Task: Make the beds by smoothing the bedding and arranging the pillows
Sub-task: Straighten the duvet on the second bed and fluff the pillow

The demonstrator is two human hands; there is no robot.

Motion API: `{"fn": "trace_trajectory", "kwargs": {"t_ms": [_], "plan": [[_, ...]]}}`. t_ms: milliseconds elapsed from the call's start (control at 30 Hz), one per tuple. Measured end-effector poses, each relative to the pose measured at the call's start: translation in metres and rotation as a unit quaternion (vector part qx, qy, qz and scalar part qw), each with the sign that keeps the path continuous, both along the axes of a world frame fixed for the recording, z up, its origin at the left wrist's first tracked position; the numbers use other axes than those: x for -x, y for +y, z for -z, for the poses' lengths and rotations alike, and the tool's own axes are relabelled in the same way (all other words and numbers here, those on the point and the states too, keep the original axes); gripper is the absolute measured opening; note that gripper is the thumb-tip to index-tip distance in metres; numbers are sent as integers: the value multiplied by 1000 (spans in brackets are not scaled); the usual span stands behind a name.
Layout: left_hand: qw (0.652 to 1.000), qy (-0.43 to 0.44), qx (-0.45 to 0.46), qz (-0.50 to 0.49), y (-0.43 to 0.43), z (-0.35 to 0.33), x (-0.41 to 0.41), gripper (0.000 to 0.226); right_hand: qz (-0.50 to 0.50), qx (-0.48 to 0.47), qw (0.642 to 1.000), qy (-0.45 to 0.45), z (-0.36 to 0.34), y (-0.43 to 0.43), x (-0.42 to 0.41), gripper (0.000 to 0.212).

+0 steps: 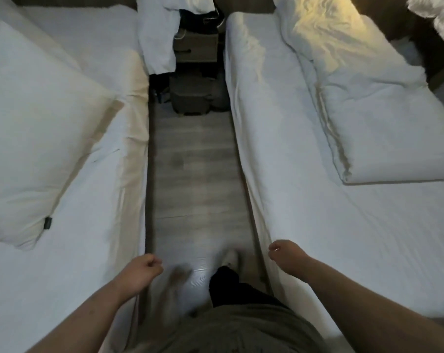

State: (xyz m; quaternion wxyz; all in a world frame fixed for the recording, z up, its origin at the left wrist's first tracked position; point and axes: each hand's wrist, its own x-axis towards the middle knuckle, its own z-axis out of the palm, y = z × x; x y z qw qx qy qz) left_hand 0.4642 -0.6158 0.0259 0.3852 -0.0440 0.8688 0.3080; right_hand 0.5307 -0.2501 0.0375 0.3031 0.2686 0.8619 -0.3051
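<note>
Room: two white beds are standing side by side, with a strip of grey wood floor (195,174) running between them and a person standing in that strip.
Left bed (63,289): its sheet is lying fairly flat, creasing a little along the aisle edge.
Pillow (37,128): it is lying askew on the left bed, one corner pointing toward the aisle.
Right bed (356,250): its sheet is showing faint wrinkles.
Duvet (356,98): it is sitting folded and rumpled on the far part of the right bed.
Nightstand (198,47): it is standing at the far end of the aisle, with a white cloth (157,34) hanging over its left side.
Left hand (142,272): it is hovering just beside the left bed's edge, fingers curling into the palm and holding nothing.
Right hand (284,253): it is hanging at the right bed's edge with fingers curling; I cannot tell whether they are pinching the sheet.
</note>
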Motion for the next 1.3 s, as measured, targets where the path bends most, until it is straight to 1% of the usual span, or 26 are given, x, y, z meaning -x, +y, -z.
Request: {"fn": "trace_trajectory", "kwargs": {"t_ms": [100, 267, 467, 600, 733, 900, 1033, 1167, 1300], "plan": [[1000, -10, 19, 14, 16, -3, 51, 18, -11, -3, 1000, -17, 5, 20, 35, 27], [1000, -6, 25, 9, 48, -12, 130, 17, -20, -11, 999, -23, -1, 59, 106, 30], [999, -3, 11, 42, 85, -19, 224, 12, 14, -20, 1000, -17, -6, 91, 179, 27], [996, 15, 21, 86, 109, -16, 296, 17, 49, -15, 998, -37, 1, 102, 224, 26], [992, 8, 13, 122, 126, -7, 380, 15, 103, -7, 993, -48, 8, 111, 277, 27], [982, 19, 50, 184, 143, 11, 493, 22, 161, -7, 986, -51, 7, 111, 340, 29], [973, 11, 63, 222, 159, 13, 569, 23, 204, -1, 978, -44, 1, 104, 385, 29], [961, 13, 63, 268, 191, 15, 624, 22, 237, 27, 970, -36, -2, 103, 418, 30], [946, 16, 59, 318, 237, 17, 657, 21, 278, 37, 959, -28, 5, 122, 439, 30]]}}
